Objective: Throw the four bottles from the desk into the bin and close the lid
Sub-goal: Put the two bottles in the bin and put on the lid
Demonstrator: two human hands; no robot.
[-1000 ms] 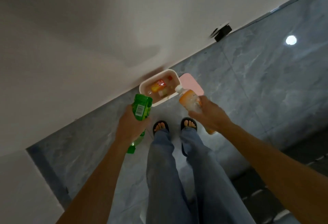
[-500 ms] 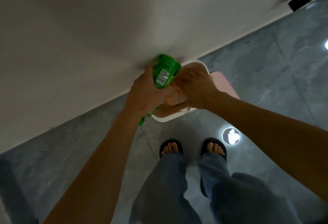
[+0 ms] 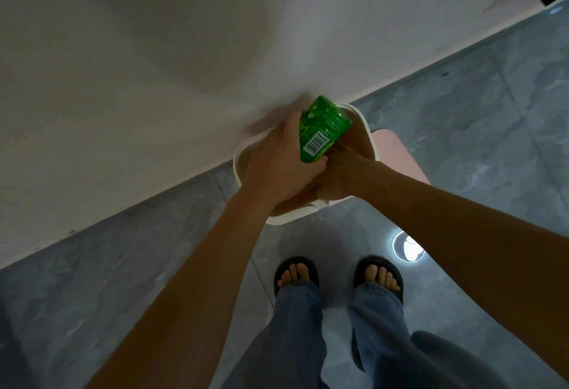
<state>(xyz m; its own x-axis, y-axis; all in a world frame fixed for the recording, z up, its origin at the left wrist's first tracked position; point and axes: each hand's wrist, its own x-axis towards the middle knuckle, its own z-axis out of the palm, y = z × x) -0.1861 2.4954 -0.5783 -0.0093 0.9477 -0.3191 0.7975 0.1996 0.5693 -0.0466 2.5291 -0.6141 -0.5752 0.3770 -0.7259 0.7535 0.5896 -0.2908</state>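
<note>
Holding a green plastic bottle with a barcode label (image 3: 323, 130) base-up over the mouth of the white rectangular plastic bin (image 3: 368, 130), which is standing on the grey marbled floor tiles (image 3: 477, 105) against the foot of the white wall (image 3: 154, 49). Wrapping the left hand (image 3: 277, 163) around the bottle's lower half, fingers curled tight on the label. Reaching the right hand (image 3: 341, 170) down inside the bin's near-right corner, beneath the left hand; finger spread and any held object not determinable.

Risking the following:
- Catching the bottle on the bin's far rim and bouncing it onto the floor, if released while tilted.
- Trapping the right hand under the falling bottle.
- Tipping the bin, if pressing on its near rim.

Lying flat beside the bin's right edge: a pink lid (image 3: 400, 157), partly covered by the right forearm. Hiding the bin's contents and the bottle's cap end: both hands. Blurring the bottle's top edge.
</note>
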